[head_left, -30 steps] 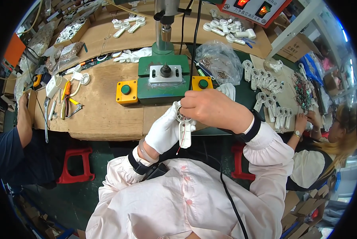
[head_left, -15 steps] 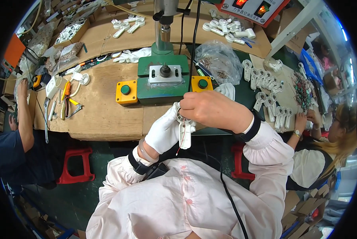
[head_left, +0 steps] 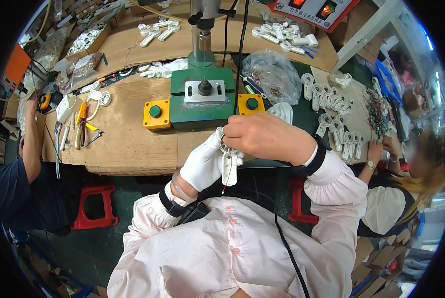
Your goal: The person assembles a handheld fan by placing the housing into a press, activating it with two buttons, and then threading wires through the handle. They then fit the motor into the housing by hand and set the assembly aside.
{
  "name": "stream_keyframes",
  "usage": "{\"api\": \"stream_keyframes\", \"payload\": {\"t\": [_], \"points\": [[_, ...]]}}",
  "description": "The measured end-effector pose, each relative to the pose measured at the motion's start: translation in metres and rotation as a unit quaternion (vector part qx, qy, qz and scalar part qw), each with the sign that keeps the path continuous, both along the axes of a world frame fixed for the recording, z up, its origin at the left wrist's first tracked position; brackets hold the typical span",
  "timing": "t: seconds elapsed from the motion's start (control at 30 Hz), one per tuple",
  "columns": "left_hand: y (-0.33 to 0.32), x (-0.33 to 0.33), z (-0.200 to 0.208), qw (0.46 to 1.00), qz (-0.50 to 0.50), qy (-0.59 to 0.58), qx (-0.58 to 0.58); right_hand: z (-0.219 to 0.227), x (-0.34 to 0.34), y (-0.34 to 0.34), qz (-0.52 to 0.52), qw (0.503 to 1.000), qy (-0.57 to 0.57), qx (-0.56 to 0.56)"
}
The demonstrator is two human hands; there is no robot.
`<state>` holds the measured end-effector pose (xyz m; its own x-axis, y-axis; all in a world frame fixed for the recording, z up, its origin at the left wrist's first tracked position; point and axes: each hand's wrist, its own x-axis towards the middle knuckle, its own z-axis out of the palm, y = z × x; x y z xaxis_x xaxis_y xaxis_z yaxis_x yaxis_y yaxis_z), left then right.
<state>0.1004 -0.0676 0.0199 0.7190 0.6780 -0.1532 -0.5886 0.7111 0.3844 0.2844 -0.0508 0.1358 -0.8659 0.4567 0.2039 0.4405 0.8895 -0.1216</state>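
Observation:
In front of my chest, my left hand (head_left: 202, 161), in a white glove, is closed around a white plastic handheld fan housing (head_left: 230, 171). Its round ring is at the top and its handle points down toward me. A thin red wire (head_left: 224, 187) hangs along the handle and past its lower end. My bare right hand (head_left: 265, 139) is closed over the ring, fingers pinched together. Whatever lies between those fingertips is hidden.
Beyond my hands stands a green press (head_left: 202, 109), flanked by yellow boxes with green buttons (head_left: 156, 112). Hand tools (head_left: 83, 119) lie left. More fan housings (head_left: 327, 97) sit right, near a clear plastic bag (head_left: 277, 77). People work on both sides.
My hands and the fan housing stay almost in place. The person at left has shifted their arm slightly, and the person at right has moved their head.

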Motion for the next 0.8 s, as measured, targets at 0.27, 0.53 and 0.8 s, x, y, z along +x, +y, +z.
{"api": "stream_keyframes", "payload": {"t": [0.27,0.53,0.8], "points": [[0.009,-0.01,0.008,0.998,0.022,-0.028,0.044,0.005,-0.002,-0.005,-0.05,0.998,0.021,0.03],[0.011,-0.013,0.021,0.995,0.088,-0.037,0.029,-0.042,-0.021,-0.072,-0.107,0.974,0.192,0.052],[0.012,-0.012,0.018,0.993,0.089,-0.065,0.038,-0.08,-0.036,-0.081,-0.131,0.946,0.269,0.124]]}}
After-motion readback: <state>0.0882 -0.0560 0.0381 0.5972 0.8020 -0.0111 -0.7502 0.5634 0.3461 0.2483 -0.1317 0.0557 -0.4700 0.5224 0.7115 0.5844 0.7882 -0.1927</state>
